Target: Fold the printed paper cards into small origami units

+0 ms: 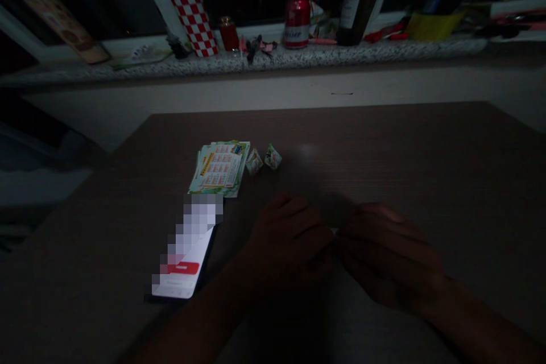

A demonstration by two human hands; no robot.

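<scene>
Over the table, my left hand (294, 236) is closed with its fingers curled. My right hand (386, 250) meets it at the fingertips, its fingers pressed together. A tiny pale edge (334, 231) shows between them; the rest is hidden by the hands and the dim light. Beyond my left hand lie two small folded paper pieces (273, 157), printed in green and white. Beside these is a stack of printed paper sheets (219, 168) with rows of red figures. A lit phone (183, 267) lies left of my left forearm, its screen partly blurred.
The dark wooden table (384, 142) runs to the wall under a window. On the speckled stone sill (153, 71) stand a red-and-white checkered bottle (196, 23), a small red jar (229, 35), a red can (297, 23), a dark tube (352, 8) and a yellow container (433, 27).
</scene>
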